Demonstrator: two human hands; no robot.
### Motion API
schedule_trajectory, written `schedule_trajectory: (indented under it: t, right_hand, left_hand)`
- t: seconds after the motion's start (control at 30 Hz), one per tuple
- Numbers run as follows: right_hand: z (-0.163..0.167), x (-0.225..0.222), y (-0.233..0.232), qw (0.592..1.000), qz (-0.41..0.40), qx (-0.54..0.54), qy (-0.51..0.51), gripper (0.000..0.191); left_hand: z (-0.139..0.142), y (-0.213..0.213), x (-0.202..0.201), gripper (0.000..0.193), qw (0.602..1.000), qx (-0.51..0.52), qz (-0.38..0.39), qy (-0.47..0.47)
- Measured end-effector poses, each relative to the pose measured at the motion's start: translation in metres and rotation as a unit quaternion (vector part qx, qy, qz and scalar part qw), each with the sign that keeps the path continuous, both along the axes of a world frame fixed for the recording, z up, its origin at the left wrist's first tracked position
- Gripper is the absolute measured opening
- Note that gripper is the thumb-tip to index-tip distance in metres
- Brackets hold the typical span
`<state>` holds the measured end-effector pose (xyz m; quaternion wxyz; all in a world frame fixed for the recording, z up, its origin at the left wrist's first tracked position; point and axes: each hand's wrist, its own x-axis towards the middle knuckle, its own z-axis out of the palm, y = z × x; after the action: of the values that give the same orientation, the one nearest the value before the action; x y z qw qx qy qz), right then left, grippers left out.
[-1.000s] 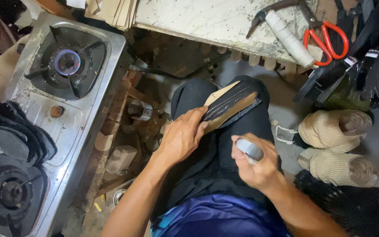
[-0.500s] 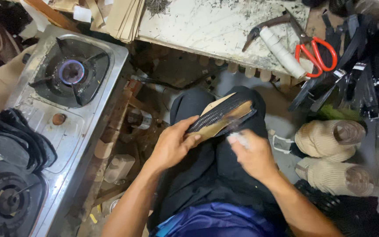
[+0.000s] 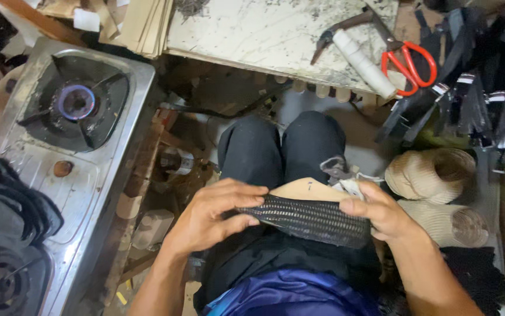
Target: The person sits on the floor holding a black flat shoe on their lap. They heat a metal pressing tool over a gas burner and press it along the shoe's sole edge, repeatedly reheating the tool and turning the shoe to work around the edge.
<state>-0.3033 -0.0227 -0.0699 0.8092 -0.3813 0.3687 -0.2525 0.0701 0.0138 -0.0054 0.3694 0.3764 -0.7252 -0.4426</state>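
Note:
Over my lap I hold a tan sole-shaped board (image 3: pixel 307 189) with a black woven strap (image 3: pixel 311 219) laid across its near edge. My left hand (image 3: pixel 212 215) pinches the left end of the strap, thumb on top. My right hand (image 3: pixel 381 213) presses the right end down against the board; something small and pale (image 3: pixel 350 187) shows by its fingers. My knees in black trousers (image 3: pixel 281 146) lie under the piece.
A steel two-burner gas stove (image 3: pixel 91 169) stands at the left with black straps (image 3: pixel 7 205) piled on it. A stained white work slab (image 3: pixel 252 32) ahead carries red-handled scissors (image 3: pixel 407 61), a white roll (image 3: pixel 363 61) and pincers. Tan thread rolls (image 3: pixel 433 172) and black straps crowd the right.
The piece has turned from slanting to lying crosswise over my lap. My right hand has come onto the strap's right end, and both hands now press the strap onto the board.

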Motion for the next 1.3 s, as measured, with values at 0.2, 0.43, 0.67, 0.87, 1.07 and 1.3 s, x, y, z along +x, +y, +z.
schedule_trajectory:
  t: [0.2, 0.43, 0.67, 0.87, 1.07, 1.3]
  right_hand:
    - [0.014, 0.036, 0.015, 0.917, -0.192, -0.245, 0.25, 0.056]
    - [0.052, 0.082, -0.001, 0.892, -0.232, -0.332, 0.202, 0.057]
    - [0.086, 0.171, -0.048, 0.847, -0.148, -0.463, 0.215, 0.053]
    - [0.093, 0.282, -0.094, 0.82, -0.073, -0.553, 0.131, 0.051]
    - [0.106, 0.393, -0.132, 0.709, -0.048, -0.695, 0.115, 0.049]
    - [0.102, 0.465, -0.15, 0.662, -0.012, -0.738, 0.13, 0.046]
  left_hand:
    - [-0.036, 0.003, -0.016, 0.066, 0.934, -0.033, 0.355, 0.02]
    - [-0.079, 0.027, -0.035, 0.045, 0.931, -0.128, 0.282, -0.193]
    - [-0.082, 0.03, -0.015, 0.037, 0.933, -0.126, 0.282, -0.183]
    - [-0.077, 0.04, -0.002, 0.033, 0.929, -0.126, 0.304, -0.168]
    - [-0.073, 0.042, 0.01, 0.03, 0.932, -0.113, 0.309, -0.148]
    - [-0.077, 0.045, 0.019, 0.027, 0.933, -0.106, 0.316, -0.137]
